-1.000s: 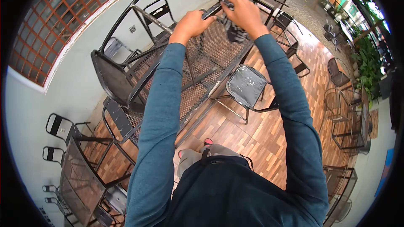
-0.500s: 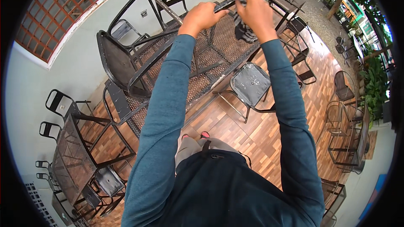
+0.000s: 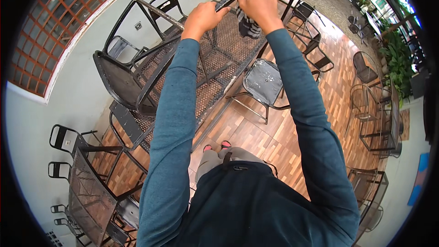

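Observation:
A black metal chair [image 3: 120,82] lies tipped over on top of a black mesh table [image 3: 231,48], its worn seat at the left and its frame bars rising up. My left hand [image 3: 204,17] is closed around a dark bar of this chair's frame. Just right of it, my right hand [image 3: 259,7] is closed on a black, grey and white striped cloth [image 3: 248,26], pressed at the far end of the same bar. The cloth hangs below my fingers over the tabletop, and part of it is hidden by the hand.
A chair with a scuffed seat [image 3: 264,81] stands at the table's near right side. Another mesh table [image 3: 89,192] with chairs is at the lower left. More chairs [image 3: 365,68] stand to the right. A wall with a red-brown grille window [image 3: 59,23] is at the left.
The whole view has shifted, so the table and chairs sit farther left in it. Both hands keep their hold, the left on the bar and the right on the cloth.

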{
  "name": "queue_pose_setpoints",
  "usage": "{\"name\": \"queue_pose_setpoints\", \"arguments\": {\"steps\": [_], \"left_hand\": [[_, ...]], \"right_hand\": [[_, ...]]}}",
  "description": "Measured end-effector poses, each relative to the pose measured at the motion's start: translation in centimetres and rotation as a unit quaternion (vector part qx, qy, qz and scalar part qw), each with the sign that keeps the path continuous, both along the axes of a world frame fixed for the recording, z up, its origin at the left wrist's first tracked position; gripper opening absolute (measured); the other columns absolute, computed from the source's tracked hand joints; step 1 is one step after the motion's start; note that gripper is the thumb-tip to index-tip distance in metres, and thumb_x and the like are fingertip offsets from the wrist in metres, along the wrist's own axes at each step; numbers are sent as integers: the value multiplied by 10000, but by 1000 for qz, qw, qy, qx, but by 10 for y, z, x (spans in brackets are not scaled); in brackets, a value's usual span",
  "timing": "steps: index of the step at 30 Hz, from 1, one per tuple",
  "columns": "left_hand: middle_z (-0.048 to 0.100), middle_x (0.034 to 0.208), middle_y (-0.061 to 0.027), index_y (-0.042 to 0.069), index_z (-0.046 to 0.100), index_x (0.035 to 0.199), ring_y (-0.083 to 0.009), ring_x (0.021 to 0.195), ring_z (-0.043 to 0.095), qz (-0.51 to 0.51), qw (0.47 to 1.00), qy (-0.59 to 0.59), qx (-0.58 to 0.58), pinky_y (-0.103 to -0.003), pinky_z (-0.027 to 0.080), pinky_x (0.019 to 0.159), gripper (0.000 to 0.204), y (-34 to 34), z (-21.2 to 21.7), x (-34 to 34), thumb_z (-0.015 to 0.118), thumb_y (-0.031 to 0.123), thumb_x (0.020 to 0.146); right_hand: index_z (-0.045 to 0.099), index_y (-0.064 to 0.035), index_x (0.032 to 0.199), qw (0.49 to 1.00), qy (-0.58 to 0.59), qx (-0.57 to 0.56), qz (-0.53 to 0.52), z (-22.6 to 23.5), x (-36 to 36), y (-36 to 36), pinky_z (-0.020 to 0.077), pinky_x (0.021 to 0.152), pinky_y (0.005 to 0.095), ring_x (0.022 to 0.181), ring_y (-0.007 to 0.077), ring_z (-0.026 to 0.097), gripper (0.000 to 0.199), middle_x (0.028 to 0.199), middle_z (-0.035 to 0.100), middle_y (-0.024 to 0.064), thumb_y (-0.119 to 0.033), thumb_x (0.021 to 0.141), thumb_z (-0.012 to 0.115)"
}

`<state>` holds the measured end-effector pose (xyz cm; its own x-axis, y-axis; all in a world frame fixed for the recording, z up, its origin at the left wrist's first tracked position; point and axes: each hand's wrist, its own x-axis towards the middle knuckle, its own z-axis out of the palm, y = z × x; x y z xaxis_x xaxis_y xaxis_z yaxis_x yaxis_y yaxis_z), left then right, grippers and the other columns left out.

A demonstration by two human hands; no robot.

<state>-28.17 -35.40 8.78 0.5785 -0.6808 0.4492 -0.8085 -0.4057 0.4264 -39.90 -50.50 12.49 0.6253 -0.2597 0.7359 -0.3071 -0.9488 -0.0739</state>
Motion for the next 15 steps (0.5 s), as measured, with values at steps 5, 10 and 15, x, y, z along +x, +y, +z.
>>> {"name": "queue_pose_setpoints", "arguments": {"steps": [5,10,15], "left_hand": [[708,874,-302,-72,735,953,-469,861,698,-3,1000,-5,-25,-514,556,779,679,4,-3,0,656,602,925],[710,919,-312,-73,729,977,-471,904,698,-10,999,31,11,-516,557,812,667,3,5,-4,653,588,925],[709,932,-316,-82,725,960,-476,912,695,-11,1000,26,-5,-522,555,820,684,9,7,-5,658,597,915]], "right_hand": [[750,-227,1219,999,-11,49,-19,-4,-6,23,589,780,486,917,378,718,358,982,745,162,-410,922,668],[760,-252,1195,997,-13,72,-19,-1,0,12,585,774,490,907,390,717,334,966,747,183,-427,931,654],[761,-242,1187,993,-28,109,-42,-2,-1,26,584,782,481,909,397,718,342,956,749,197,-433,921,662]]}}
